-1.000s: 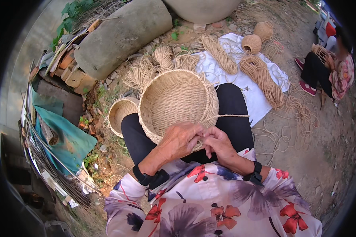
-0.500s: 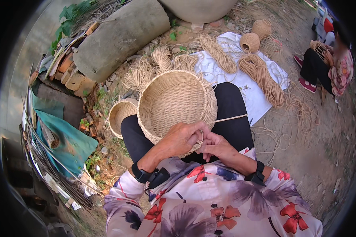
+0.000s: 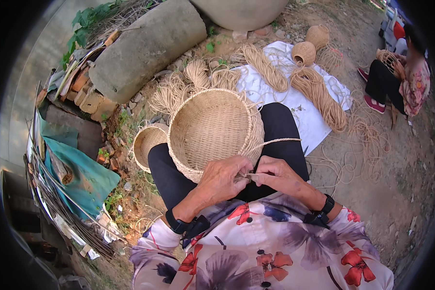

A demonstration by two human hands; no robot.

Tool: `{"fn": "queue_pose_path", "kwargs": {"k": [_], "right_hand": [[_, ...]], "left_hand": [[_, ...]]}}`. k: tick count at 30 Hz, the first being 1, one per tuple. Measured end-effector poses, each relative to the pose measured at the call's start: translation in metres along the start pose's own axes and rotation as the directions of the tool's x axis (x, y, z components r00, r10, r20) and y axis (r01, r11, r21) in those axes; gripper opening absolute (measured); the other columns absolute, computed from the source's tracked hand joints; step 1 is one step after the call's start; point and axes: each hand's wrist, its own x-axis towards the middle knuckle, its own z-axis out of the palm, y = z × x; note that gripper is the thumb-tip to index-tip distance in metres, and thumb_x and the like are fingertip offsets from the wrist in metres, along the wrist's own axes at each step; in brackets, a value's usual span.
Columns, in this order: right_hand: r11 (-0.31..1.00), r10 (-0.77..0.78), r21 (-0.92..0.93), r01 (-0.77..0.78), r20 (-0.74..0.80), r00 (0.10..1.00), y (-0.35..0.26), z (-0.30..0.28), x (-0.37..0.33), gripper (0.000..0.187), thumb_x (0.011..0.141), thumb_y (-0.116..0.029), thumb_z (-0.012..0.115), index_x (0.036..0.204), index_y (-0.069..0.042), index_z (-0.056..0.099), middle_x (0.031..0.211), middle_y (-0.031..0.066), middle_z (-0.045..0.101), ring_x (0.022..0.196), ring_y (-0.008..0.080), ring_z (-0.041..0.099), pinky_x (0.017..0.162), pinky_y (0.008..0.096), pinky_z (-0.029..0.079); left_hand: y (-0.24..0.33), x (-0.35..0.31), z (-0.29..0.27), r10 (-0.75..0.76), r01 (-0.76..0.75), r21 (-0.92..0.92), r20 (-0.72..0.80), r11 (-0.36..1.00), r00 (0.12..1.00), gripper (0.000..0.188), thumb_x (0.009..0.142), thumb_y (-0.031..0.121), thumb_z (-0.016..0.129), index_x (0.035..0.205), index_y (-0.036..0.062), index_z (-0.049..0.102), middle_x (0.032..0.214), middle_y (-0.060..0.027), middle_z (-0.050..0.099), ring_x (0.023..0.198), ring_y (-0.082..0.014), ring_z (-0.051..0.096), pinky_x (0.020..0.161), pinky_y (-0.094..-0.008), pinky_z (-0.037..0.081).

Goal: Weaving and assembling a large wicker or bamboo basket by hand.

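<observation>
A large round woven basket rests tilted on my lap, its opening toward me. My left hand is closed at its near rim, with a short length of pale cord showing between thumb and fingers. My right hand pinches the other end of that cord, just right of the left hand. From the basket's right side a twisted strand sticks out over my dark trouser leg. The left fingertips partly hide the rim, so I cannot tell whether they also grip it.
A smaller basket stands by my left knee. Rope hanks and two small woven pots lie on or beside a white cloth. A concrete pipe is behind, a green sheet left. Another person sits far right.
My right hand has moved slightly right, away from the left one, and the cord now stretches between them. The left hand has shifted a little down. The basket has hardly moved.
</observation>
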Motion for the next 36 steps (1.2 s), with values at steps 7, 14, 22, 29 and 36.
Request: {"fn": "queue_pose_path", "kwargs": {"k": [7, 14, 22, 29, 36], "right_hand": [[0.824, -0.097, 0.504, 0.257, -0.322, 0.942, -0.025, -0.1, -0.049, 0.034, 0.087, -0.03, 0.063, 0.065, -0.008, 0.051, 0.074, 0.0064, 0.055, 0.072, 0.0148, 0.052, 0.089, 0.0364, 0.044], [0.926, 0.141, 0.323, 0.198, -0.779, 0.611, 0.009, -0.292, -0.152, 0.031, 0.097, -0.033, 0.054, 0.074, -0.014, 0.048, 0.057, -0.0058, 0.036, 0.051, 0.0089, 0.034, 0.059, 0.0246, 0.033], [0.905, -0.122, -0.383, -0.185, -0.65, 0.75, -0.007, -0.194, -0.073, 0.022, 0.093, -0.024, 0.06, 0.097, -0.002, 0.063, 0.088, 0.0002, 0.062, 0.081, 0.007, 0.055, 0.072, 0.0228, 0.043], [0.96, 0.243, 0.124, -0.252, 0.08, 0.967, -0.013, -0.017, -0.011, 0.02, 0.097, -0.014, 0.052, 0.102, 0.002, 0.063, 0.085, 0.0055, 0.064, 0.068, 0.009, 0.061, 0.058, 0.0232, 0.051], [0.586, 0.326, 0.763, -0.272, 0.086, 0.942, 0.018, 0.037, 0.014, 0.023, 0.094, -0.009, 0.054, 0.116, -0.002, 0.056, 0.09, 0.0063, 0.064, 0.071, 0.0122, 0.066, 0.058, 0.0249, 0.054]], "left_hand": [[-0.004, -0.002, 0.022, 0.133, -0.071, 0.263, -0.223, 0.962, 0.966, 0.009, 0.076, 0.015, 0.073, 0.076, 0.0107, 0.065, 0.069, -0.0034, 0.057, 0.06, -0.0227, 0.061, 0.05, -0.036, 0.045], [-0.004, 0.002, 0.021, 0.12, -0.06, 0.24, -0.242, 0.969, 0.963, 0.01, 0.076, 0.014, 0.073, 0.077, 0.0098, 0.064, 0.069, -0.004, 0.055, 0.06, -0.0234, 0.06, 0.051, -0.0356, 0.046], [-0.008, -0.018, 0.003, -0.116, 0.164, 0.117, -0.339, 0.98, 0.933, 0.014, 0.076, 0.013, 0.073, 0.074, 0.0039, 0.062, 0.073, -0.0082, 0.057, 0.063, -0.0283, 0.061, 0.056, -0.0394, 0.047], [-0.003, -0.032, 0.004, -0.209, 0.259, 0.128, -0.316, 0.957, 0.926, 0.021, 0.076, 0.014, 0.074, 0.071, 0.0002, 0.059, 0.068, -0.0106, 0.056, 0.056, -0.026, 0.056, 0.053, -0.0374, 0.044], [-0.01, -0.019, -0.005, -0.187, 0.237, 0.23, -0.218, 0.944, 0.958, 0.026, 0.073, 0.023, 0.076, 0.071, 0.0035, 0.059, 0.064, -0.0097, 0.059, 0.058, -0.0277, 0.06, 0.052, -0.0383, 0.044]]}}
